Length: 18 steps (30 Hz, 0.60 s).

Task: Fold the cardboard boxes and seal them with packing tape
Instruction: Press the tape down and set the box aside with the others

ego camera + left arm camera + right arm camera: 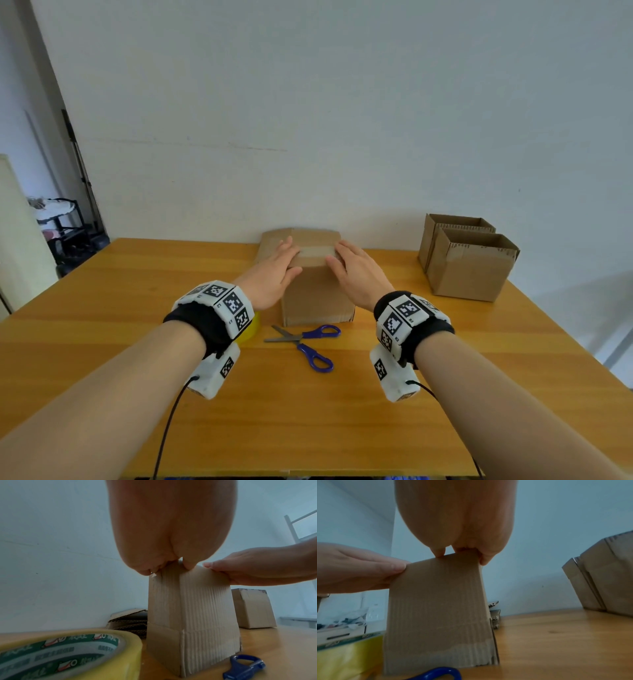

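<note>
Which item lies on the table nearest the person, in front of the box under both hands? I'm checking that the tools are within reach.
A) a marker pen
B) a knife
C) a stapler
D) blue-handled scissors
D: the blue-handled scissors lie open on the table just in front of the box; none of the other tools shows.

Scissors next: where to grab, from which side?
Take the scissors by the blue loop handles, coming from above on the right hand's side. They lie flat and open on the table, blades pointing left, loops right and near, clear of the box.
</note>
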Each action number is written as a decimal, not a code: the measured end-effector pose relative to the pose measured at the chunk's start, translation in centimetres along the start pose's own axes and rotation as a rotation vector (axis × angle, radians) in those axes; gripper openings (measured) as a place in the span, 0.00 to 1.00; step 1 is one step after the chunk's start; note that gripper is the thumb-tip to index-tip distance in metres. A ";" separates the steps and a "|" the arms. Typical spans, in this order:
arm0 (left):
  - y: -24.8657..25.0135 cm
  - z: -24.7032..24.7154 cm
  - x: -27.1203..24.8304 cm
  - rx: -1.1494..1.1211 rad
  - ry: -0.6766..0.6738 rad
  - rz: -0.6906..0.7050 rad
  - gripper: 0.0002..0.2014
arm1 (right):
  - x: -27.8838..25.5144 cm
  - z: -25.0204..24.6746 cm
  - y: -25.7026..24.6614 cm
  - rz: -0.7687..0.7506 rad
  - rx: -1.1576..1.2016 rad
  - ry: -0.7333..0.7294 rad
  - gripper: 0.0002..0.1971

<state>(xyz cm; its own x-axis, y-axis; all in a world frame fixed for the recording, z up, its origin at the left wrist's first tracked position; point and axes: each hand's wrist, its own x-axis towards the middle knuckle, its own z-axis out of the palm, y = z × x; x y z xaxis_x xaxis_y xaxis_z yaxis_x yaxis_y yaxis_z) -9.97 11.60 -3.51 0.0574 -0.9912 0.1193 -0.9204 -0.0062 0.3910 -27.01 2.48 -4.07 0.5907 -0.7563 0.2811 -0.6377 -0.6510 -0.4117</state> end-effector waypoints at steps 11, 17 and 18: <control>1.9 0.6 -0.1 -0.314 -0.041 -0.189 0.34 | 1.3 -0.3 0.5 0.190 0.313 -0.023 0.29; 2.6 0.3 -0.2 -0.416 -0.012 -0.226 0.37 | 0.7 -0.4 0.6 0.222 0.576 -0.036 0.24; 2.6 0.4 -0.3 -0.439 -0.004 -0.228 0.37 | 0.5 -0.3 0.7 0.211 0.601 -0.036 0.22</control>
<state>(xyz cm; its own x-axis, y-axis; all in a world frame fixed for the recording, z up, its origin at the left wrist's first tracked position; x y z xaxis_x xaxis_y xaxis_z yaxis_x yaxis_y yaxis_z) -12.58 11.79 -2.88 0.2361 -0.9716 -0.0172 -0.6350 -0.1676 0.7541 -27.30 1.60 -3.93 0.5058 -0.8548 0.1159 -0.3594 -0.3309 -0.8725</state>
